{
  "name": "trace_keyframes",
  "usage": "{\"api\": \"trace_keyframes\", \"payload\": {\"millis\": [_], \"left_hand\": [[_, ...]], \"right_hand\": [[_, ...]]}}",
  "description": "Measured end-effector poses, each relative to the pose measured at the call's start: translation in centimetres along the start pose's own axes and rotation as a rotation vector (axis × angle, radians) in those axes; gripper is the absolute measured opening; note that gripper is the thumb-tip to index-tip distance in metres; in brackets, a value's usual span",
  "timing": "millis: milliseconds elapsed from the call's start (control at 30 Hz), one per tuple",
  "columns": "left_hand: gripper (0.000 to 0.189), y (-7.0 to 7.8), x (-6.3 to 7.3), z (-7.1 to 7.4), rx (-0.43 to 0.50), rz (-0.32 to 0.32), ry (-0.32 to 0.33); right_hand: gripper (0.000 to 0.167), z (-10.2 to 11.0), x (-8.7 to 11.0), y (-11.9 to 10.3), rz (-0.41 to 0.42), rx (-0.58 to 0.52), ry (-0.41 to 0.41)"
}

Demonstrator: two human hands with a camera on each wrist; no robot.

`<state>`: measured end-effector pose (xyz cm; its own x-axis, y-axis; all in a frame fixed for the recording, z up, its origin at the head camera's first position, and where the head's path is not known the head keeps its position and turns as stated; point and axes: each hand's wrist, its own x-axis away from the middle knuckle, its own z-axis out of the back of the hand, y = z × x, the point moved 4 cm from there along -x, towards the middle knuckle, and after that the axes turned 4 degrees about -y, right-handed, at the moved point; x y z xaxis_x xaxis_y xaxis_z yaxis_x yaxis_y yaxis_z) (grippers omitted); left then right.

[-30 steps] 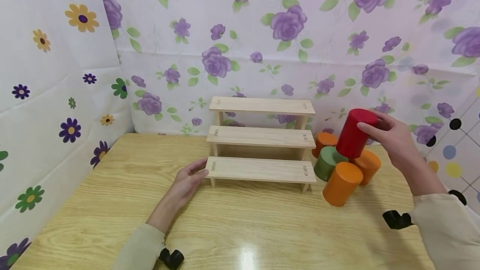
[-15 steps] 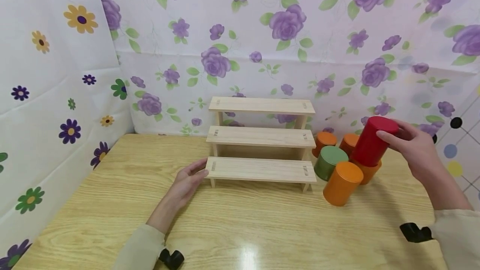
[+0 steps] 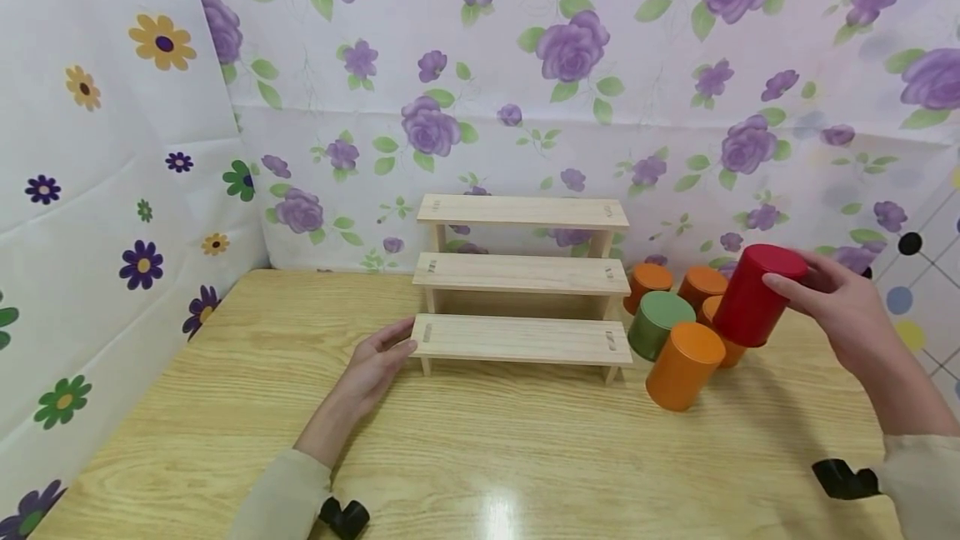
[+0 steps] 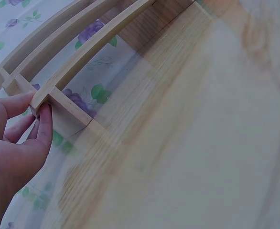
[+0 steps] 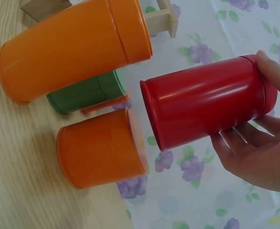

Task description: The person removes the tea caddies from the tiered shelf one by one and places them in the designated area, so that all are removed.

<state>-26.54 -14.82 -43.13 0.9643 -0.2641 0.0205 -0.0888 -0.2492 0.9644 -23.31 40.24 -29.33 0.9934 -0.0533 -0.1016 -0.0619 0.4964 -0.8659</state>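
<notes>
My right hand (image 3: pixel 843 298) grips a red lidded canister (image 3: pixel 759 294) near its top, thumb on one side and fingers on the other. The right wrist view shows the red canister (image 5: pixel 207 100) raised above the table, tilted, its lower end apart from a shorter orange canister (image 5: pixel 102 148). At the far left end of a three-tier wooden display stand (image 3: pixel 521 340), my left hand (image 3: pixel 378 365) pinches the lowest board. In the left wrist view the thumb lies on top of that board and the fingers (image 4: pixel 45 126) curl underneath.
Right of the stand, a green canister (image 3: pixel 662 325) and a tall orange canister (image 3: pixel 686 367) stand close together. Two orange canisters (image 3: pixel 649 283) are behind them near the wall cloth (image 3: pixel 345 190). Another orange one is partly hidden by the red. The wooden table (image 3: pixel 420 448) spreads in front.
The right hand has carried the red canister rightward and somewhat lower, uncovering an orange canister at the back. The left hand and the stand have stayed in place.
</notes>
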Motion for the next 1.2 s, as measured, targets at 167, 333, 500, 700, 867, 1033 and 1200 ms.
{"api": "trace_keyframes", "payload": {"millis": [167, 333, 500, 700, 867, 1033, 1200], "left_hand": [[0.053, 0.1, 0.0, -0.1, 0.021, 0.009, 0.009], [0.053, 0.1, -0.1, 0.0, 0.008, 0.014, 0.006], [0.054, 0.1, -0.1, 0.0, -0.016, 0.015, -0.002], [0.054, -0.1, -0.1, 0.2, -0.024, 0.018, 0.002], [0.054, -0.1, -0.2, 0.1, -0.011, 0.017, 0.008], [0.059, -0.1, -0.1, 0.1, -0.011, -0.017, 0.000], [0.061, -0.1, 0.0, 0.1, -0.020, -0.040, -0.007]], "right_hand": [[0.057, 0.1, 0.5, 0.8, 0.039, -0.002, 0.012], [0.054, 0.3, 0.8, 2.0, 0.059, -0.005, -0.002], [0.052, 0.4, 1.1, 3.0, 0.061, -0.010, -0.026], [0.041, 0.4, 1.3, 4.1, 0.050, -0.032, -0.065], [0.062, 0.3, 1.7, 5.5, -0.008, -0.063, -0.117], [0.059, 0.0, 2.3, 7.1, -0.025, -0.118, -0.186], [0.043, -0.6, 3.1, 8.4, -0.011, -0.277, -0.241]]}}
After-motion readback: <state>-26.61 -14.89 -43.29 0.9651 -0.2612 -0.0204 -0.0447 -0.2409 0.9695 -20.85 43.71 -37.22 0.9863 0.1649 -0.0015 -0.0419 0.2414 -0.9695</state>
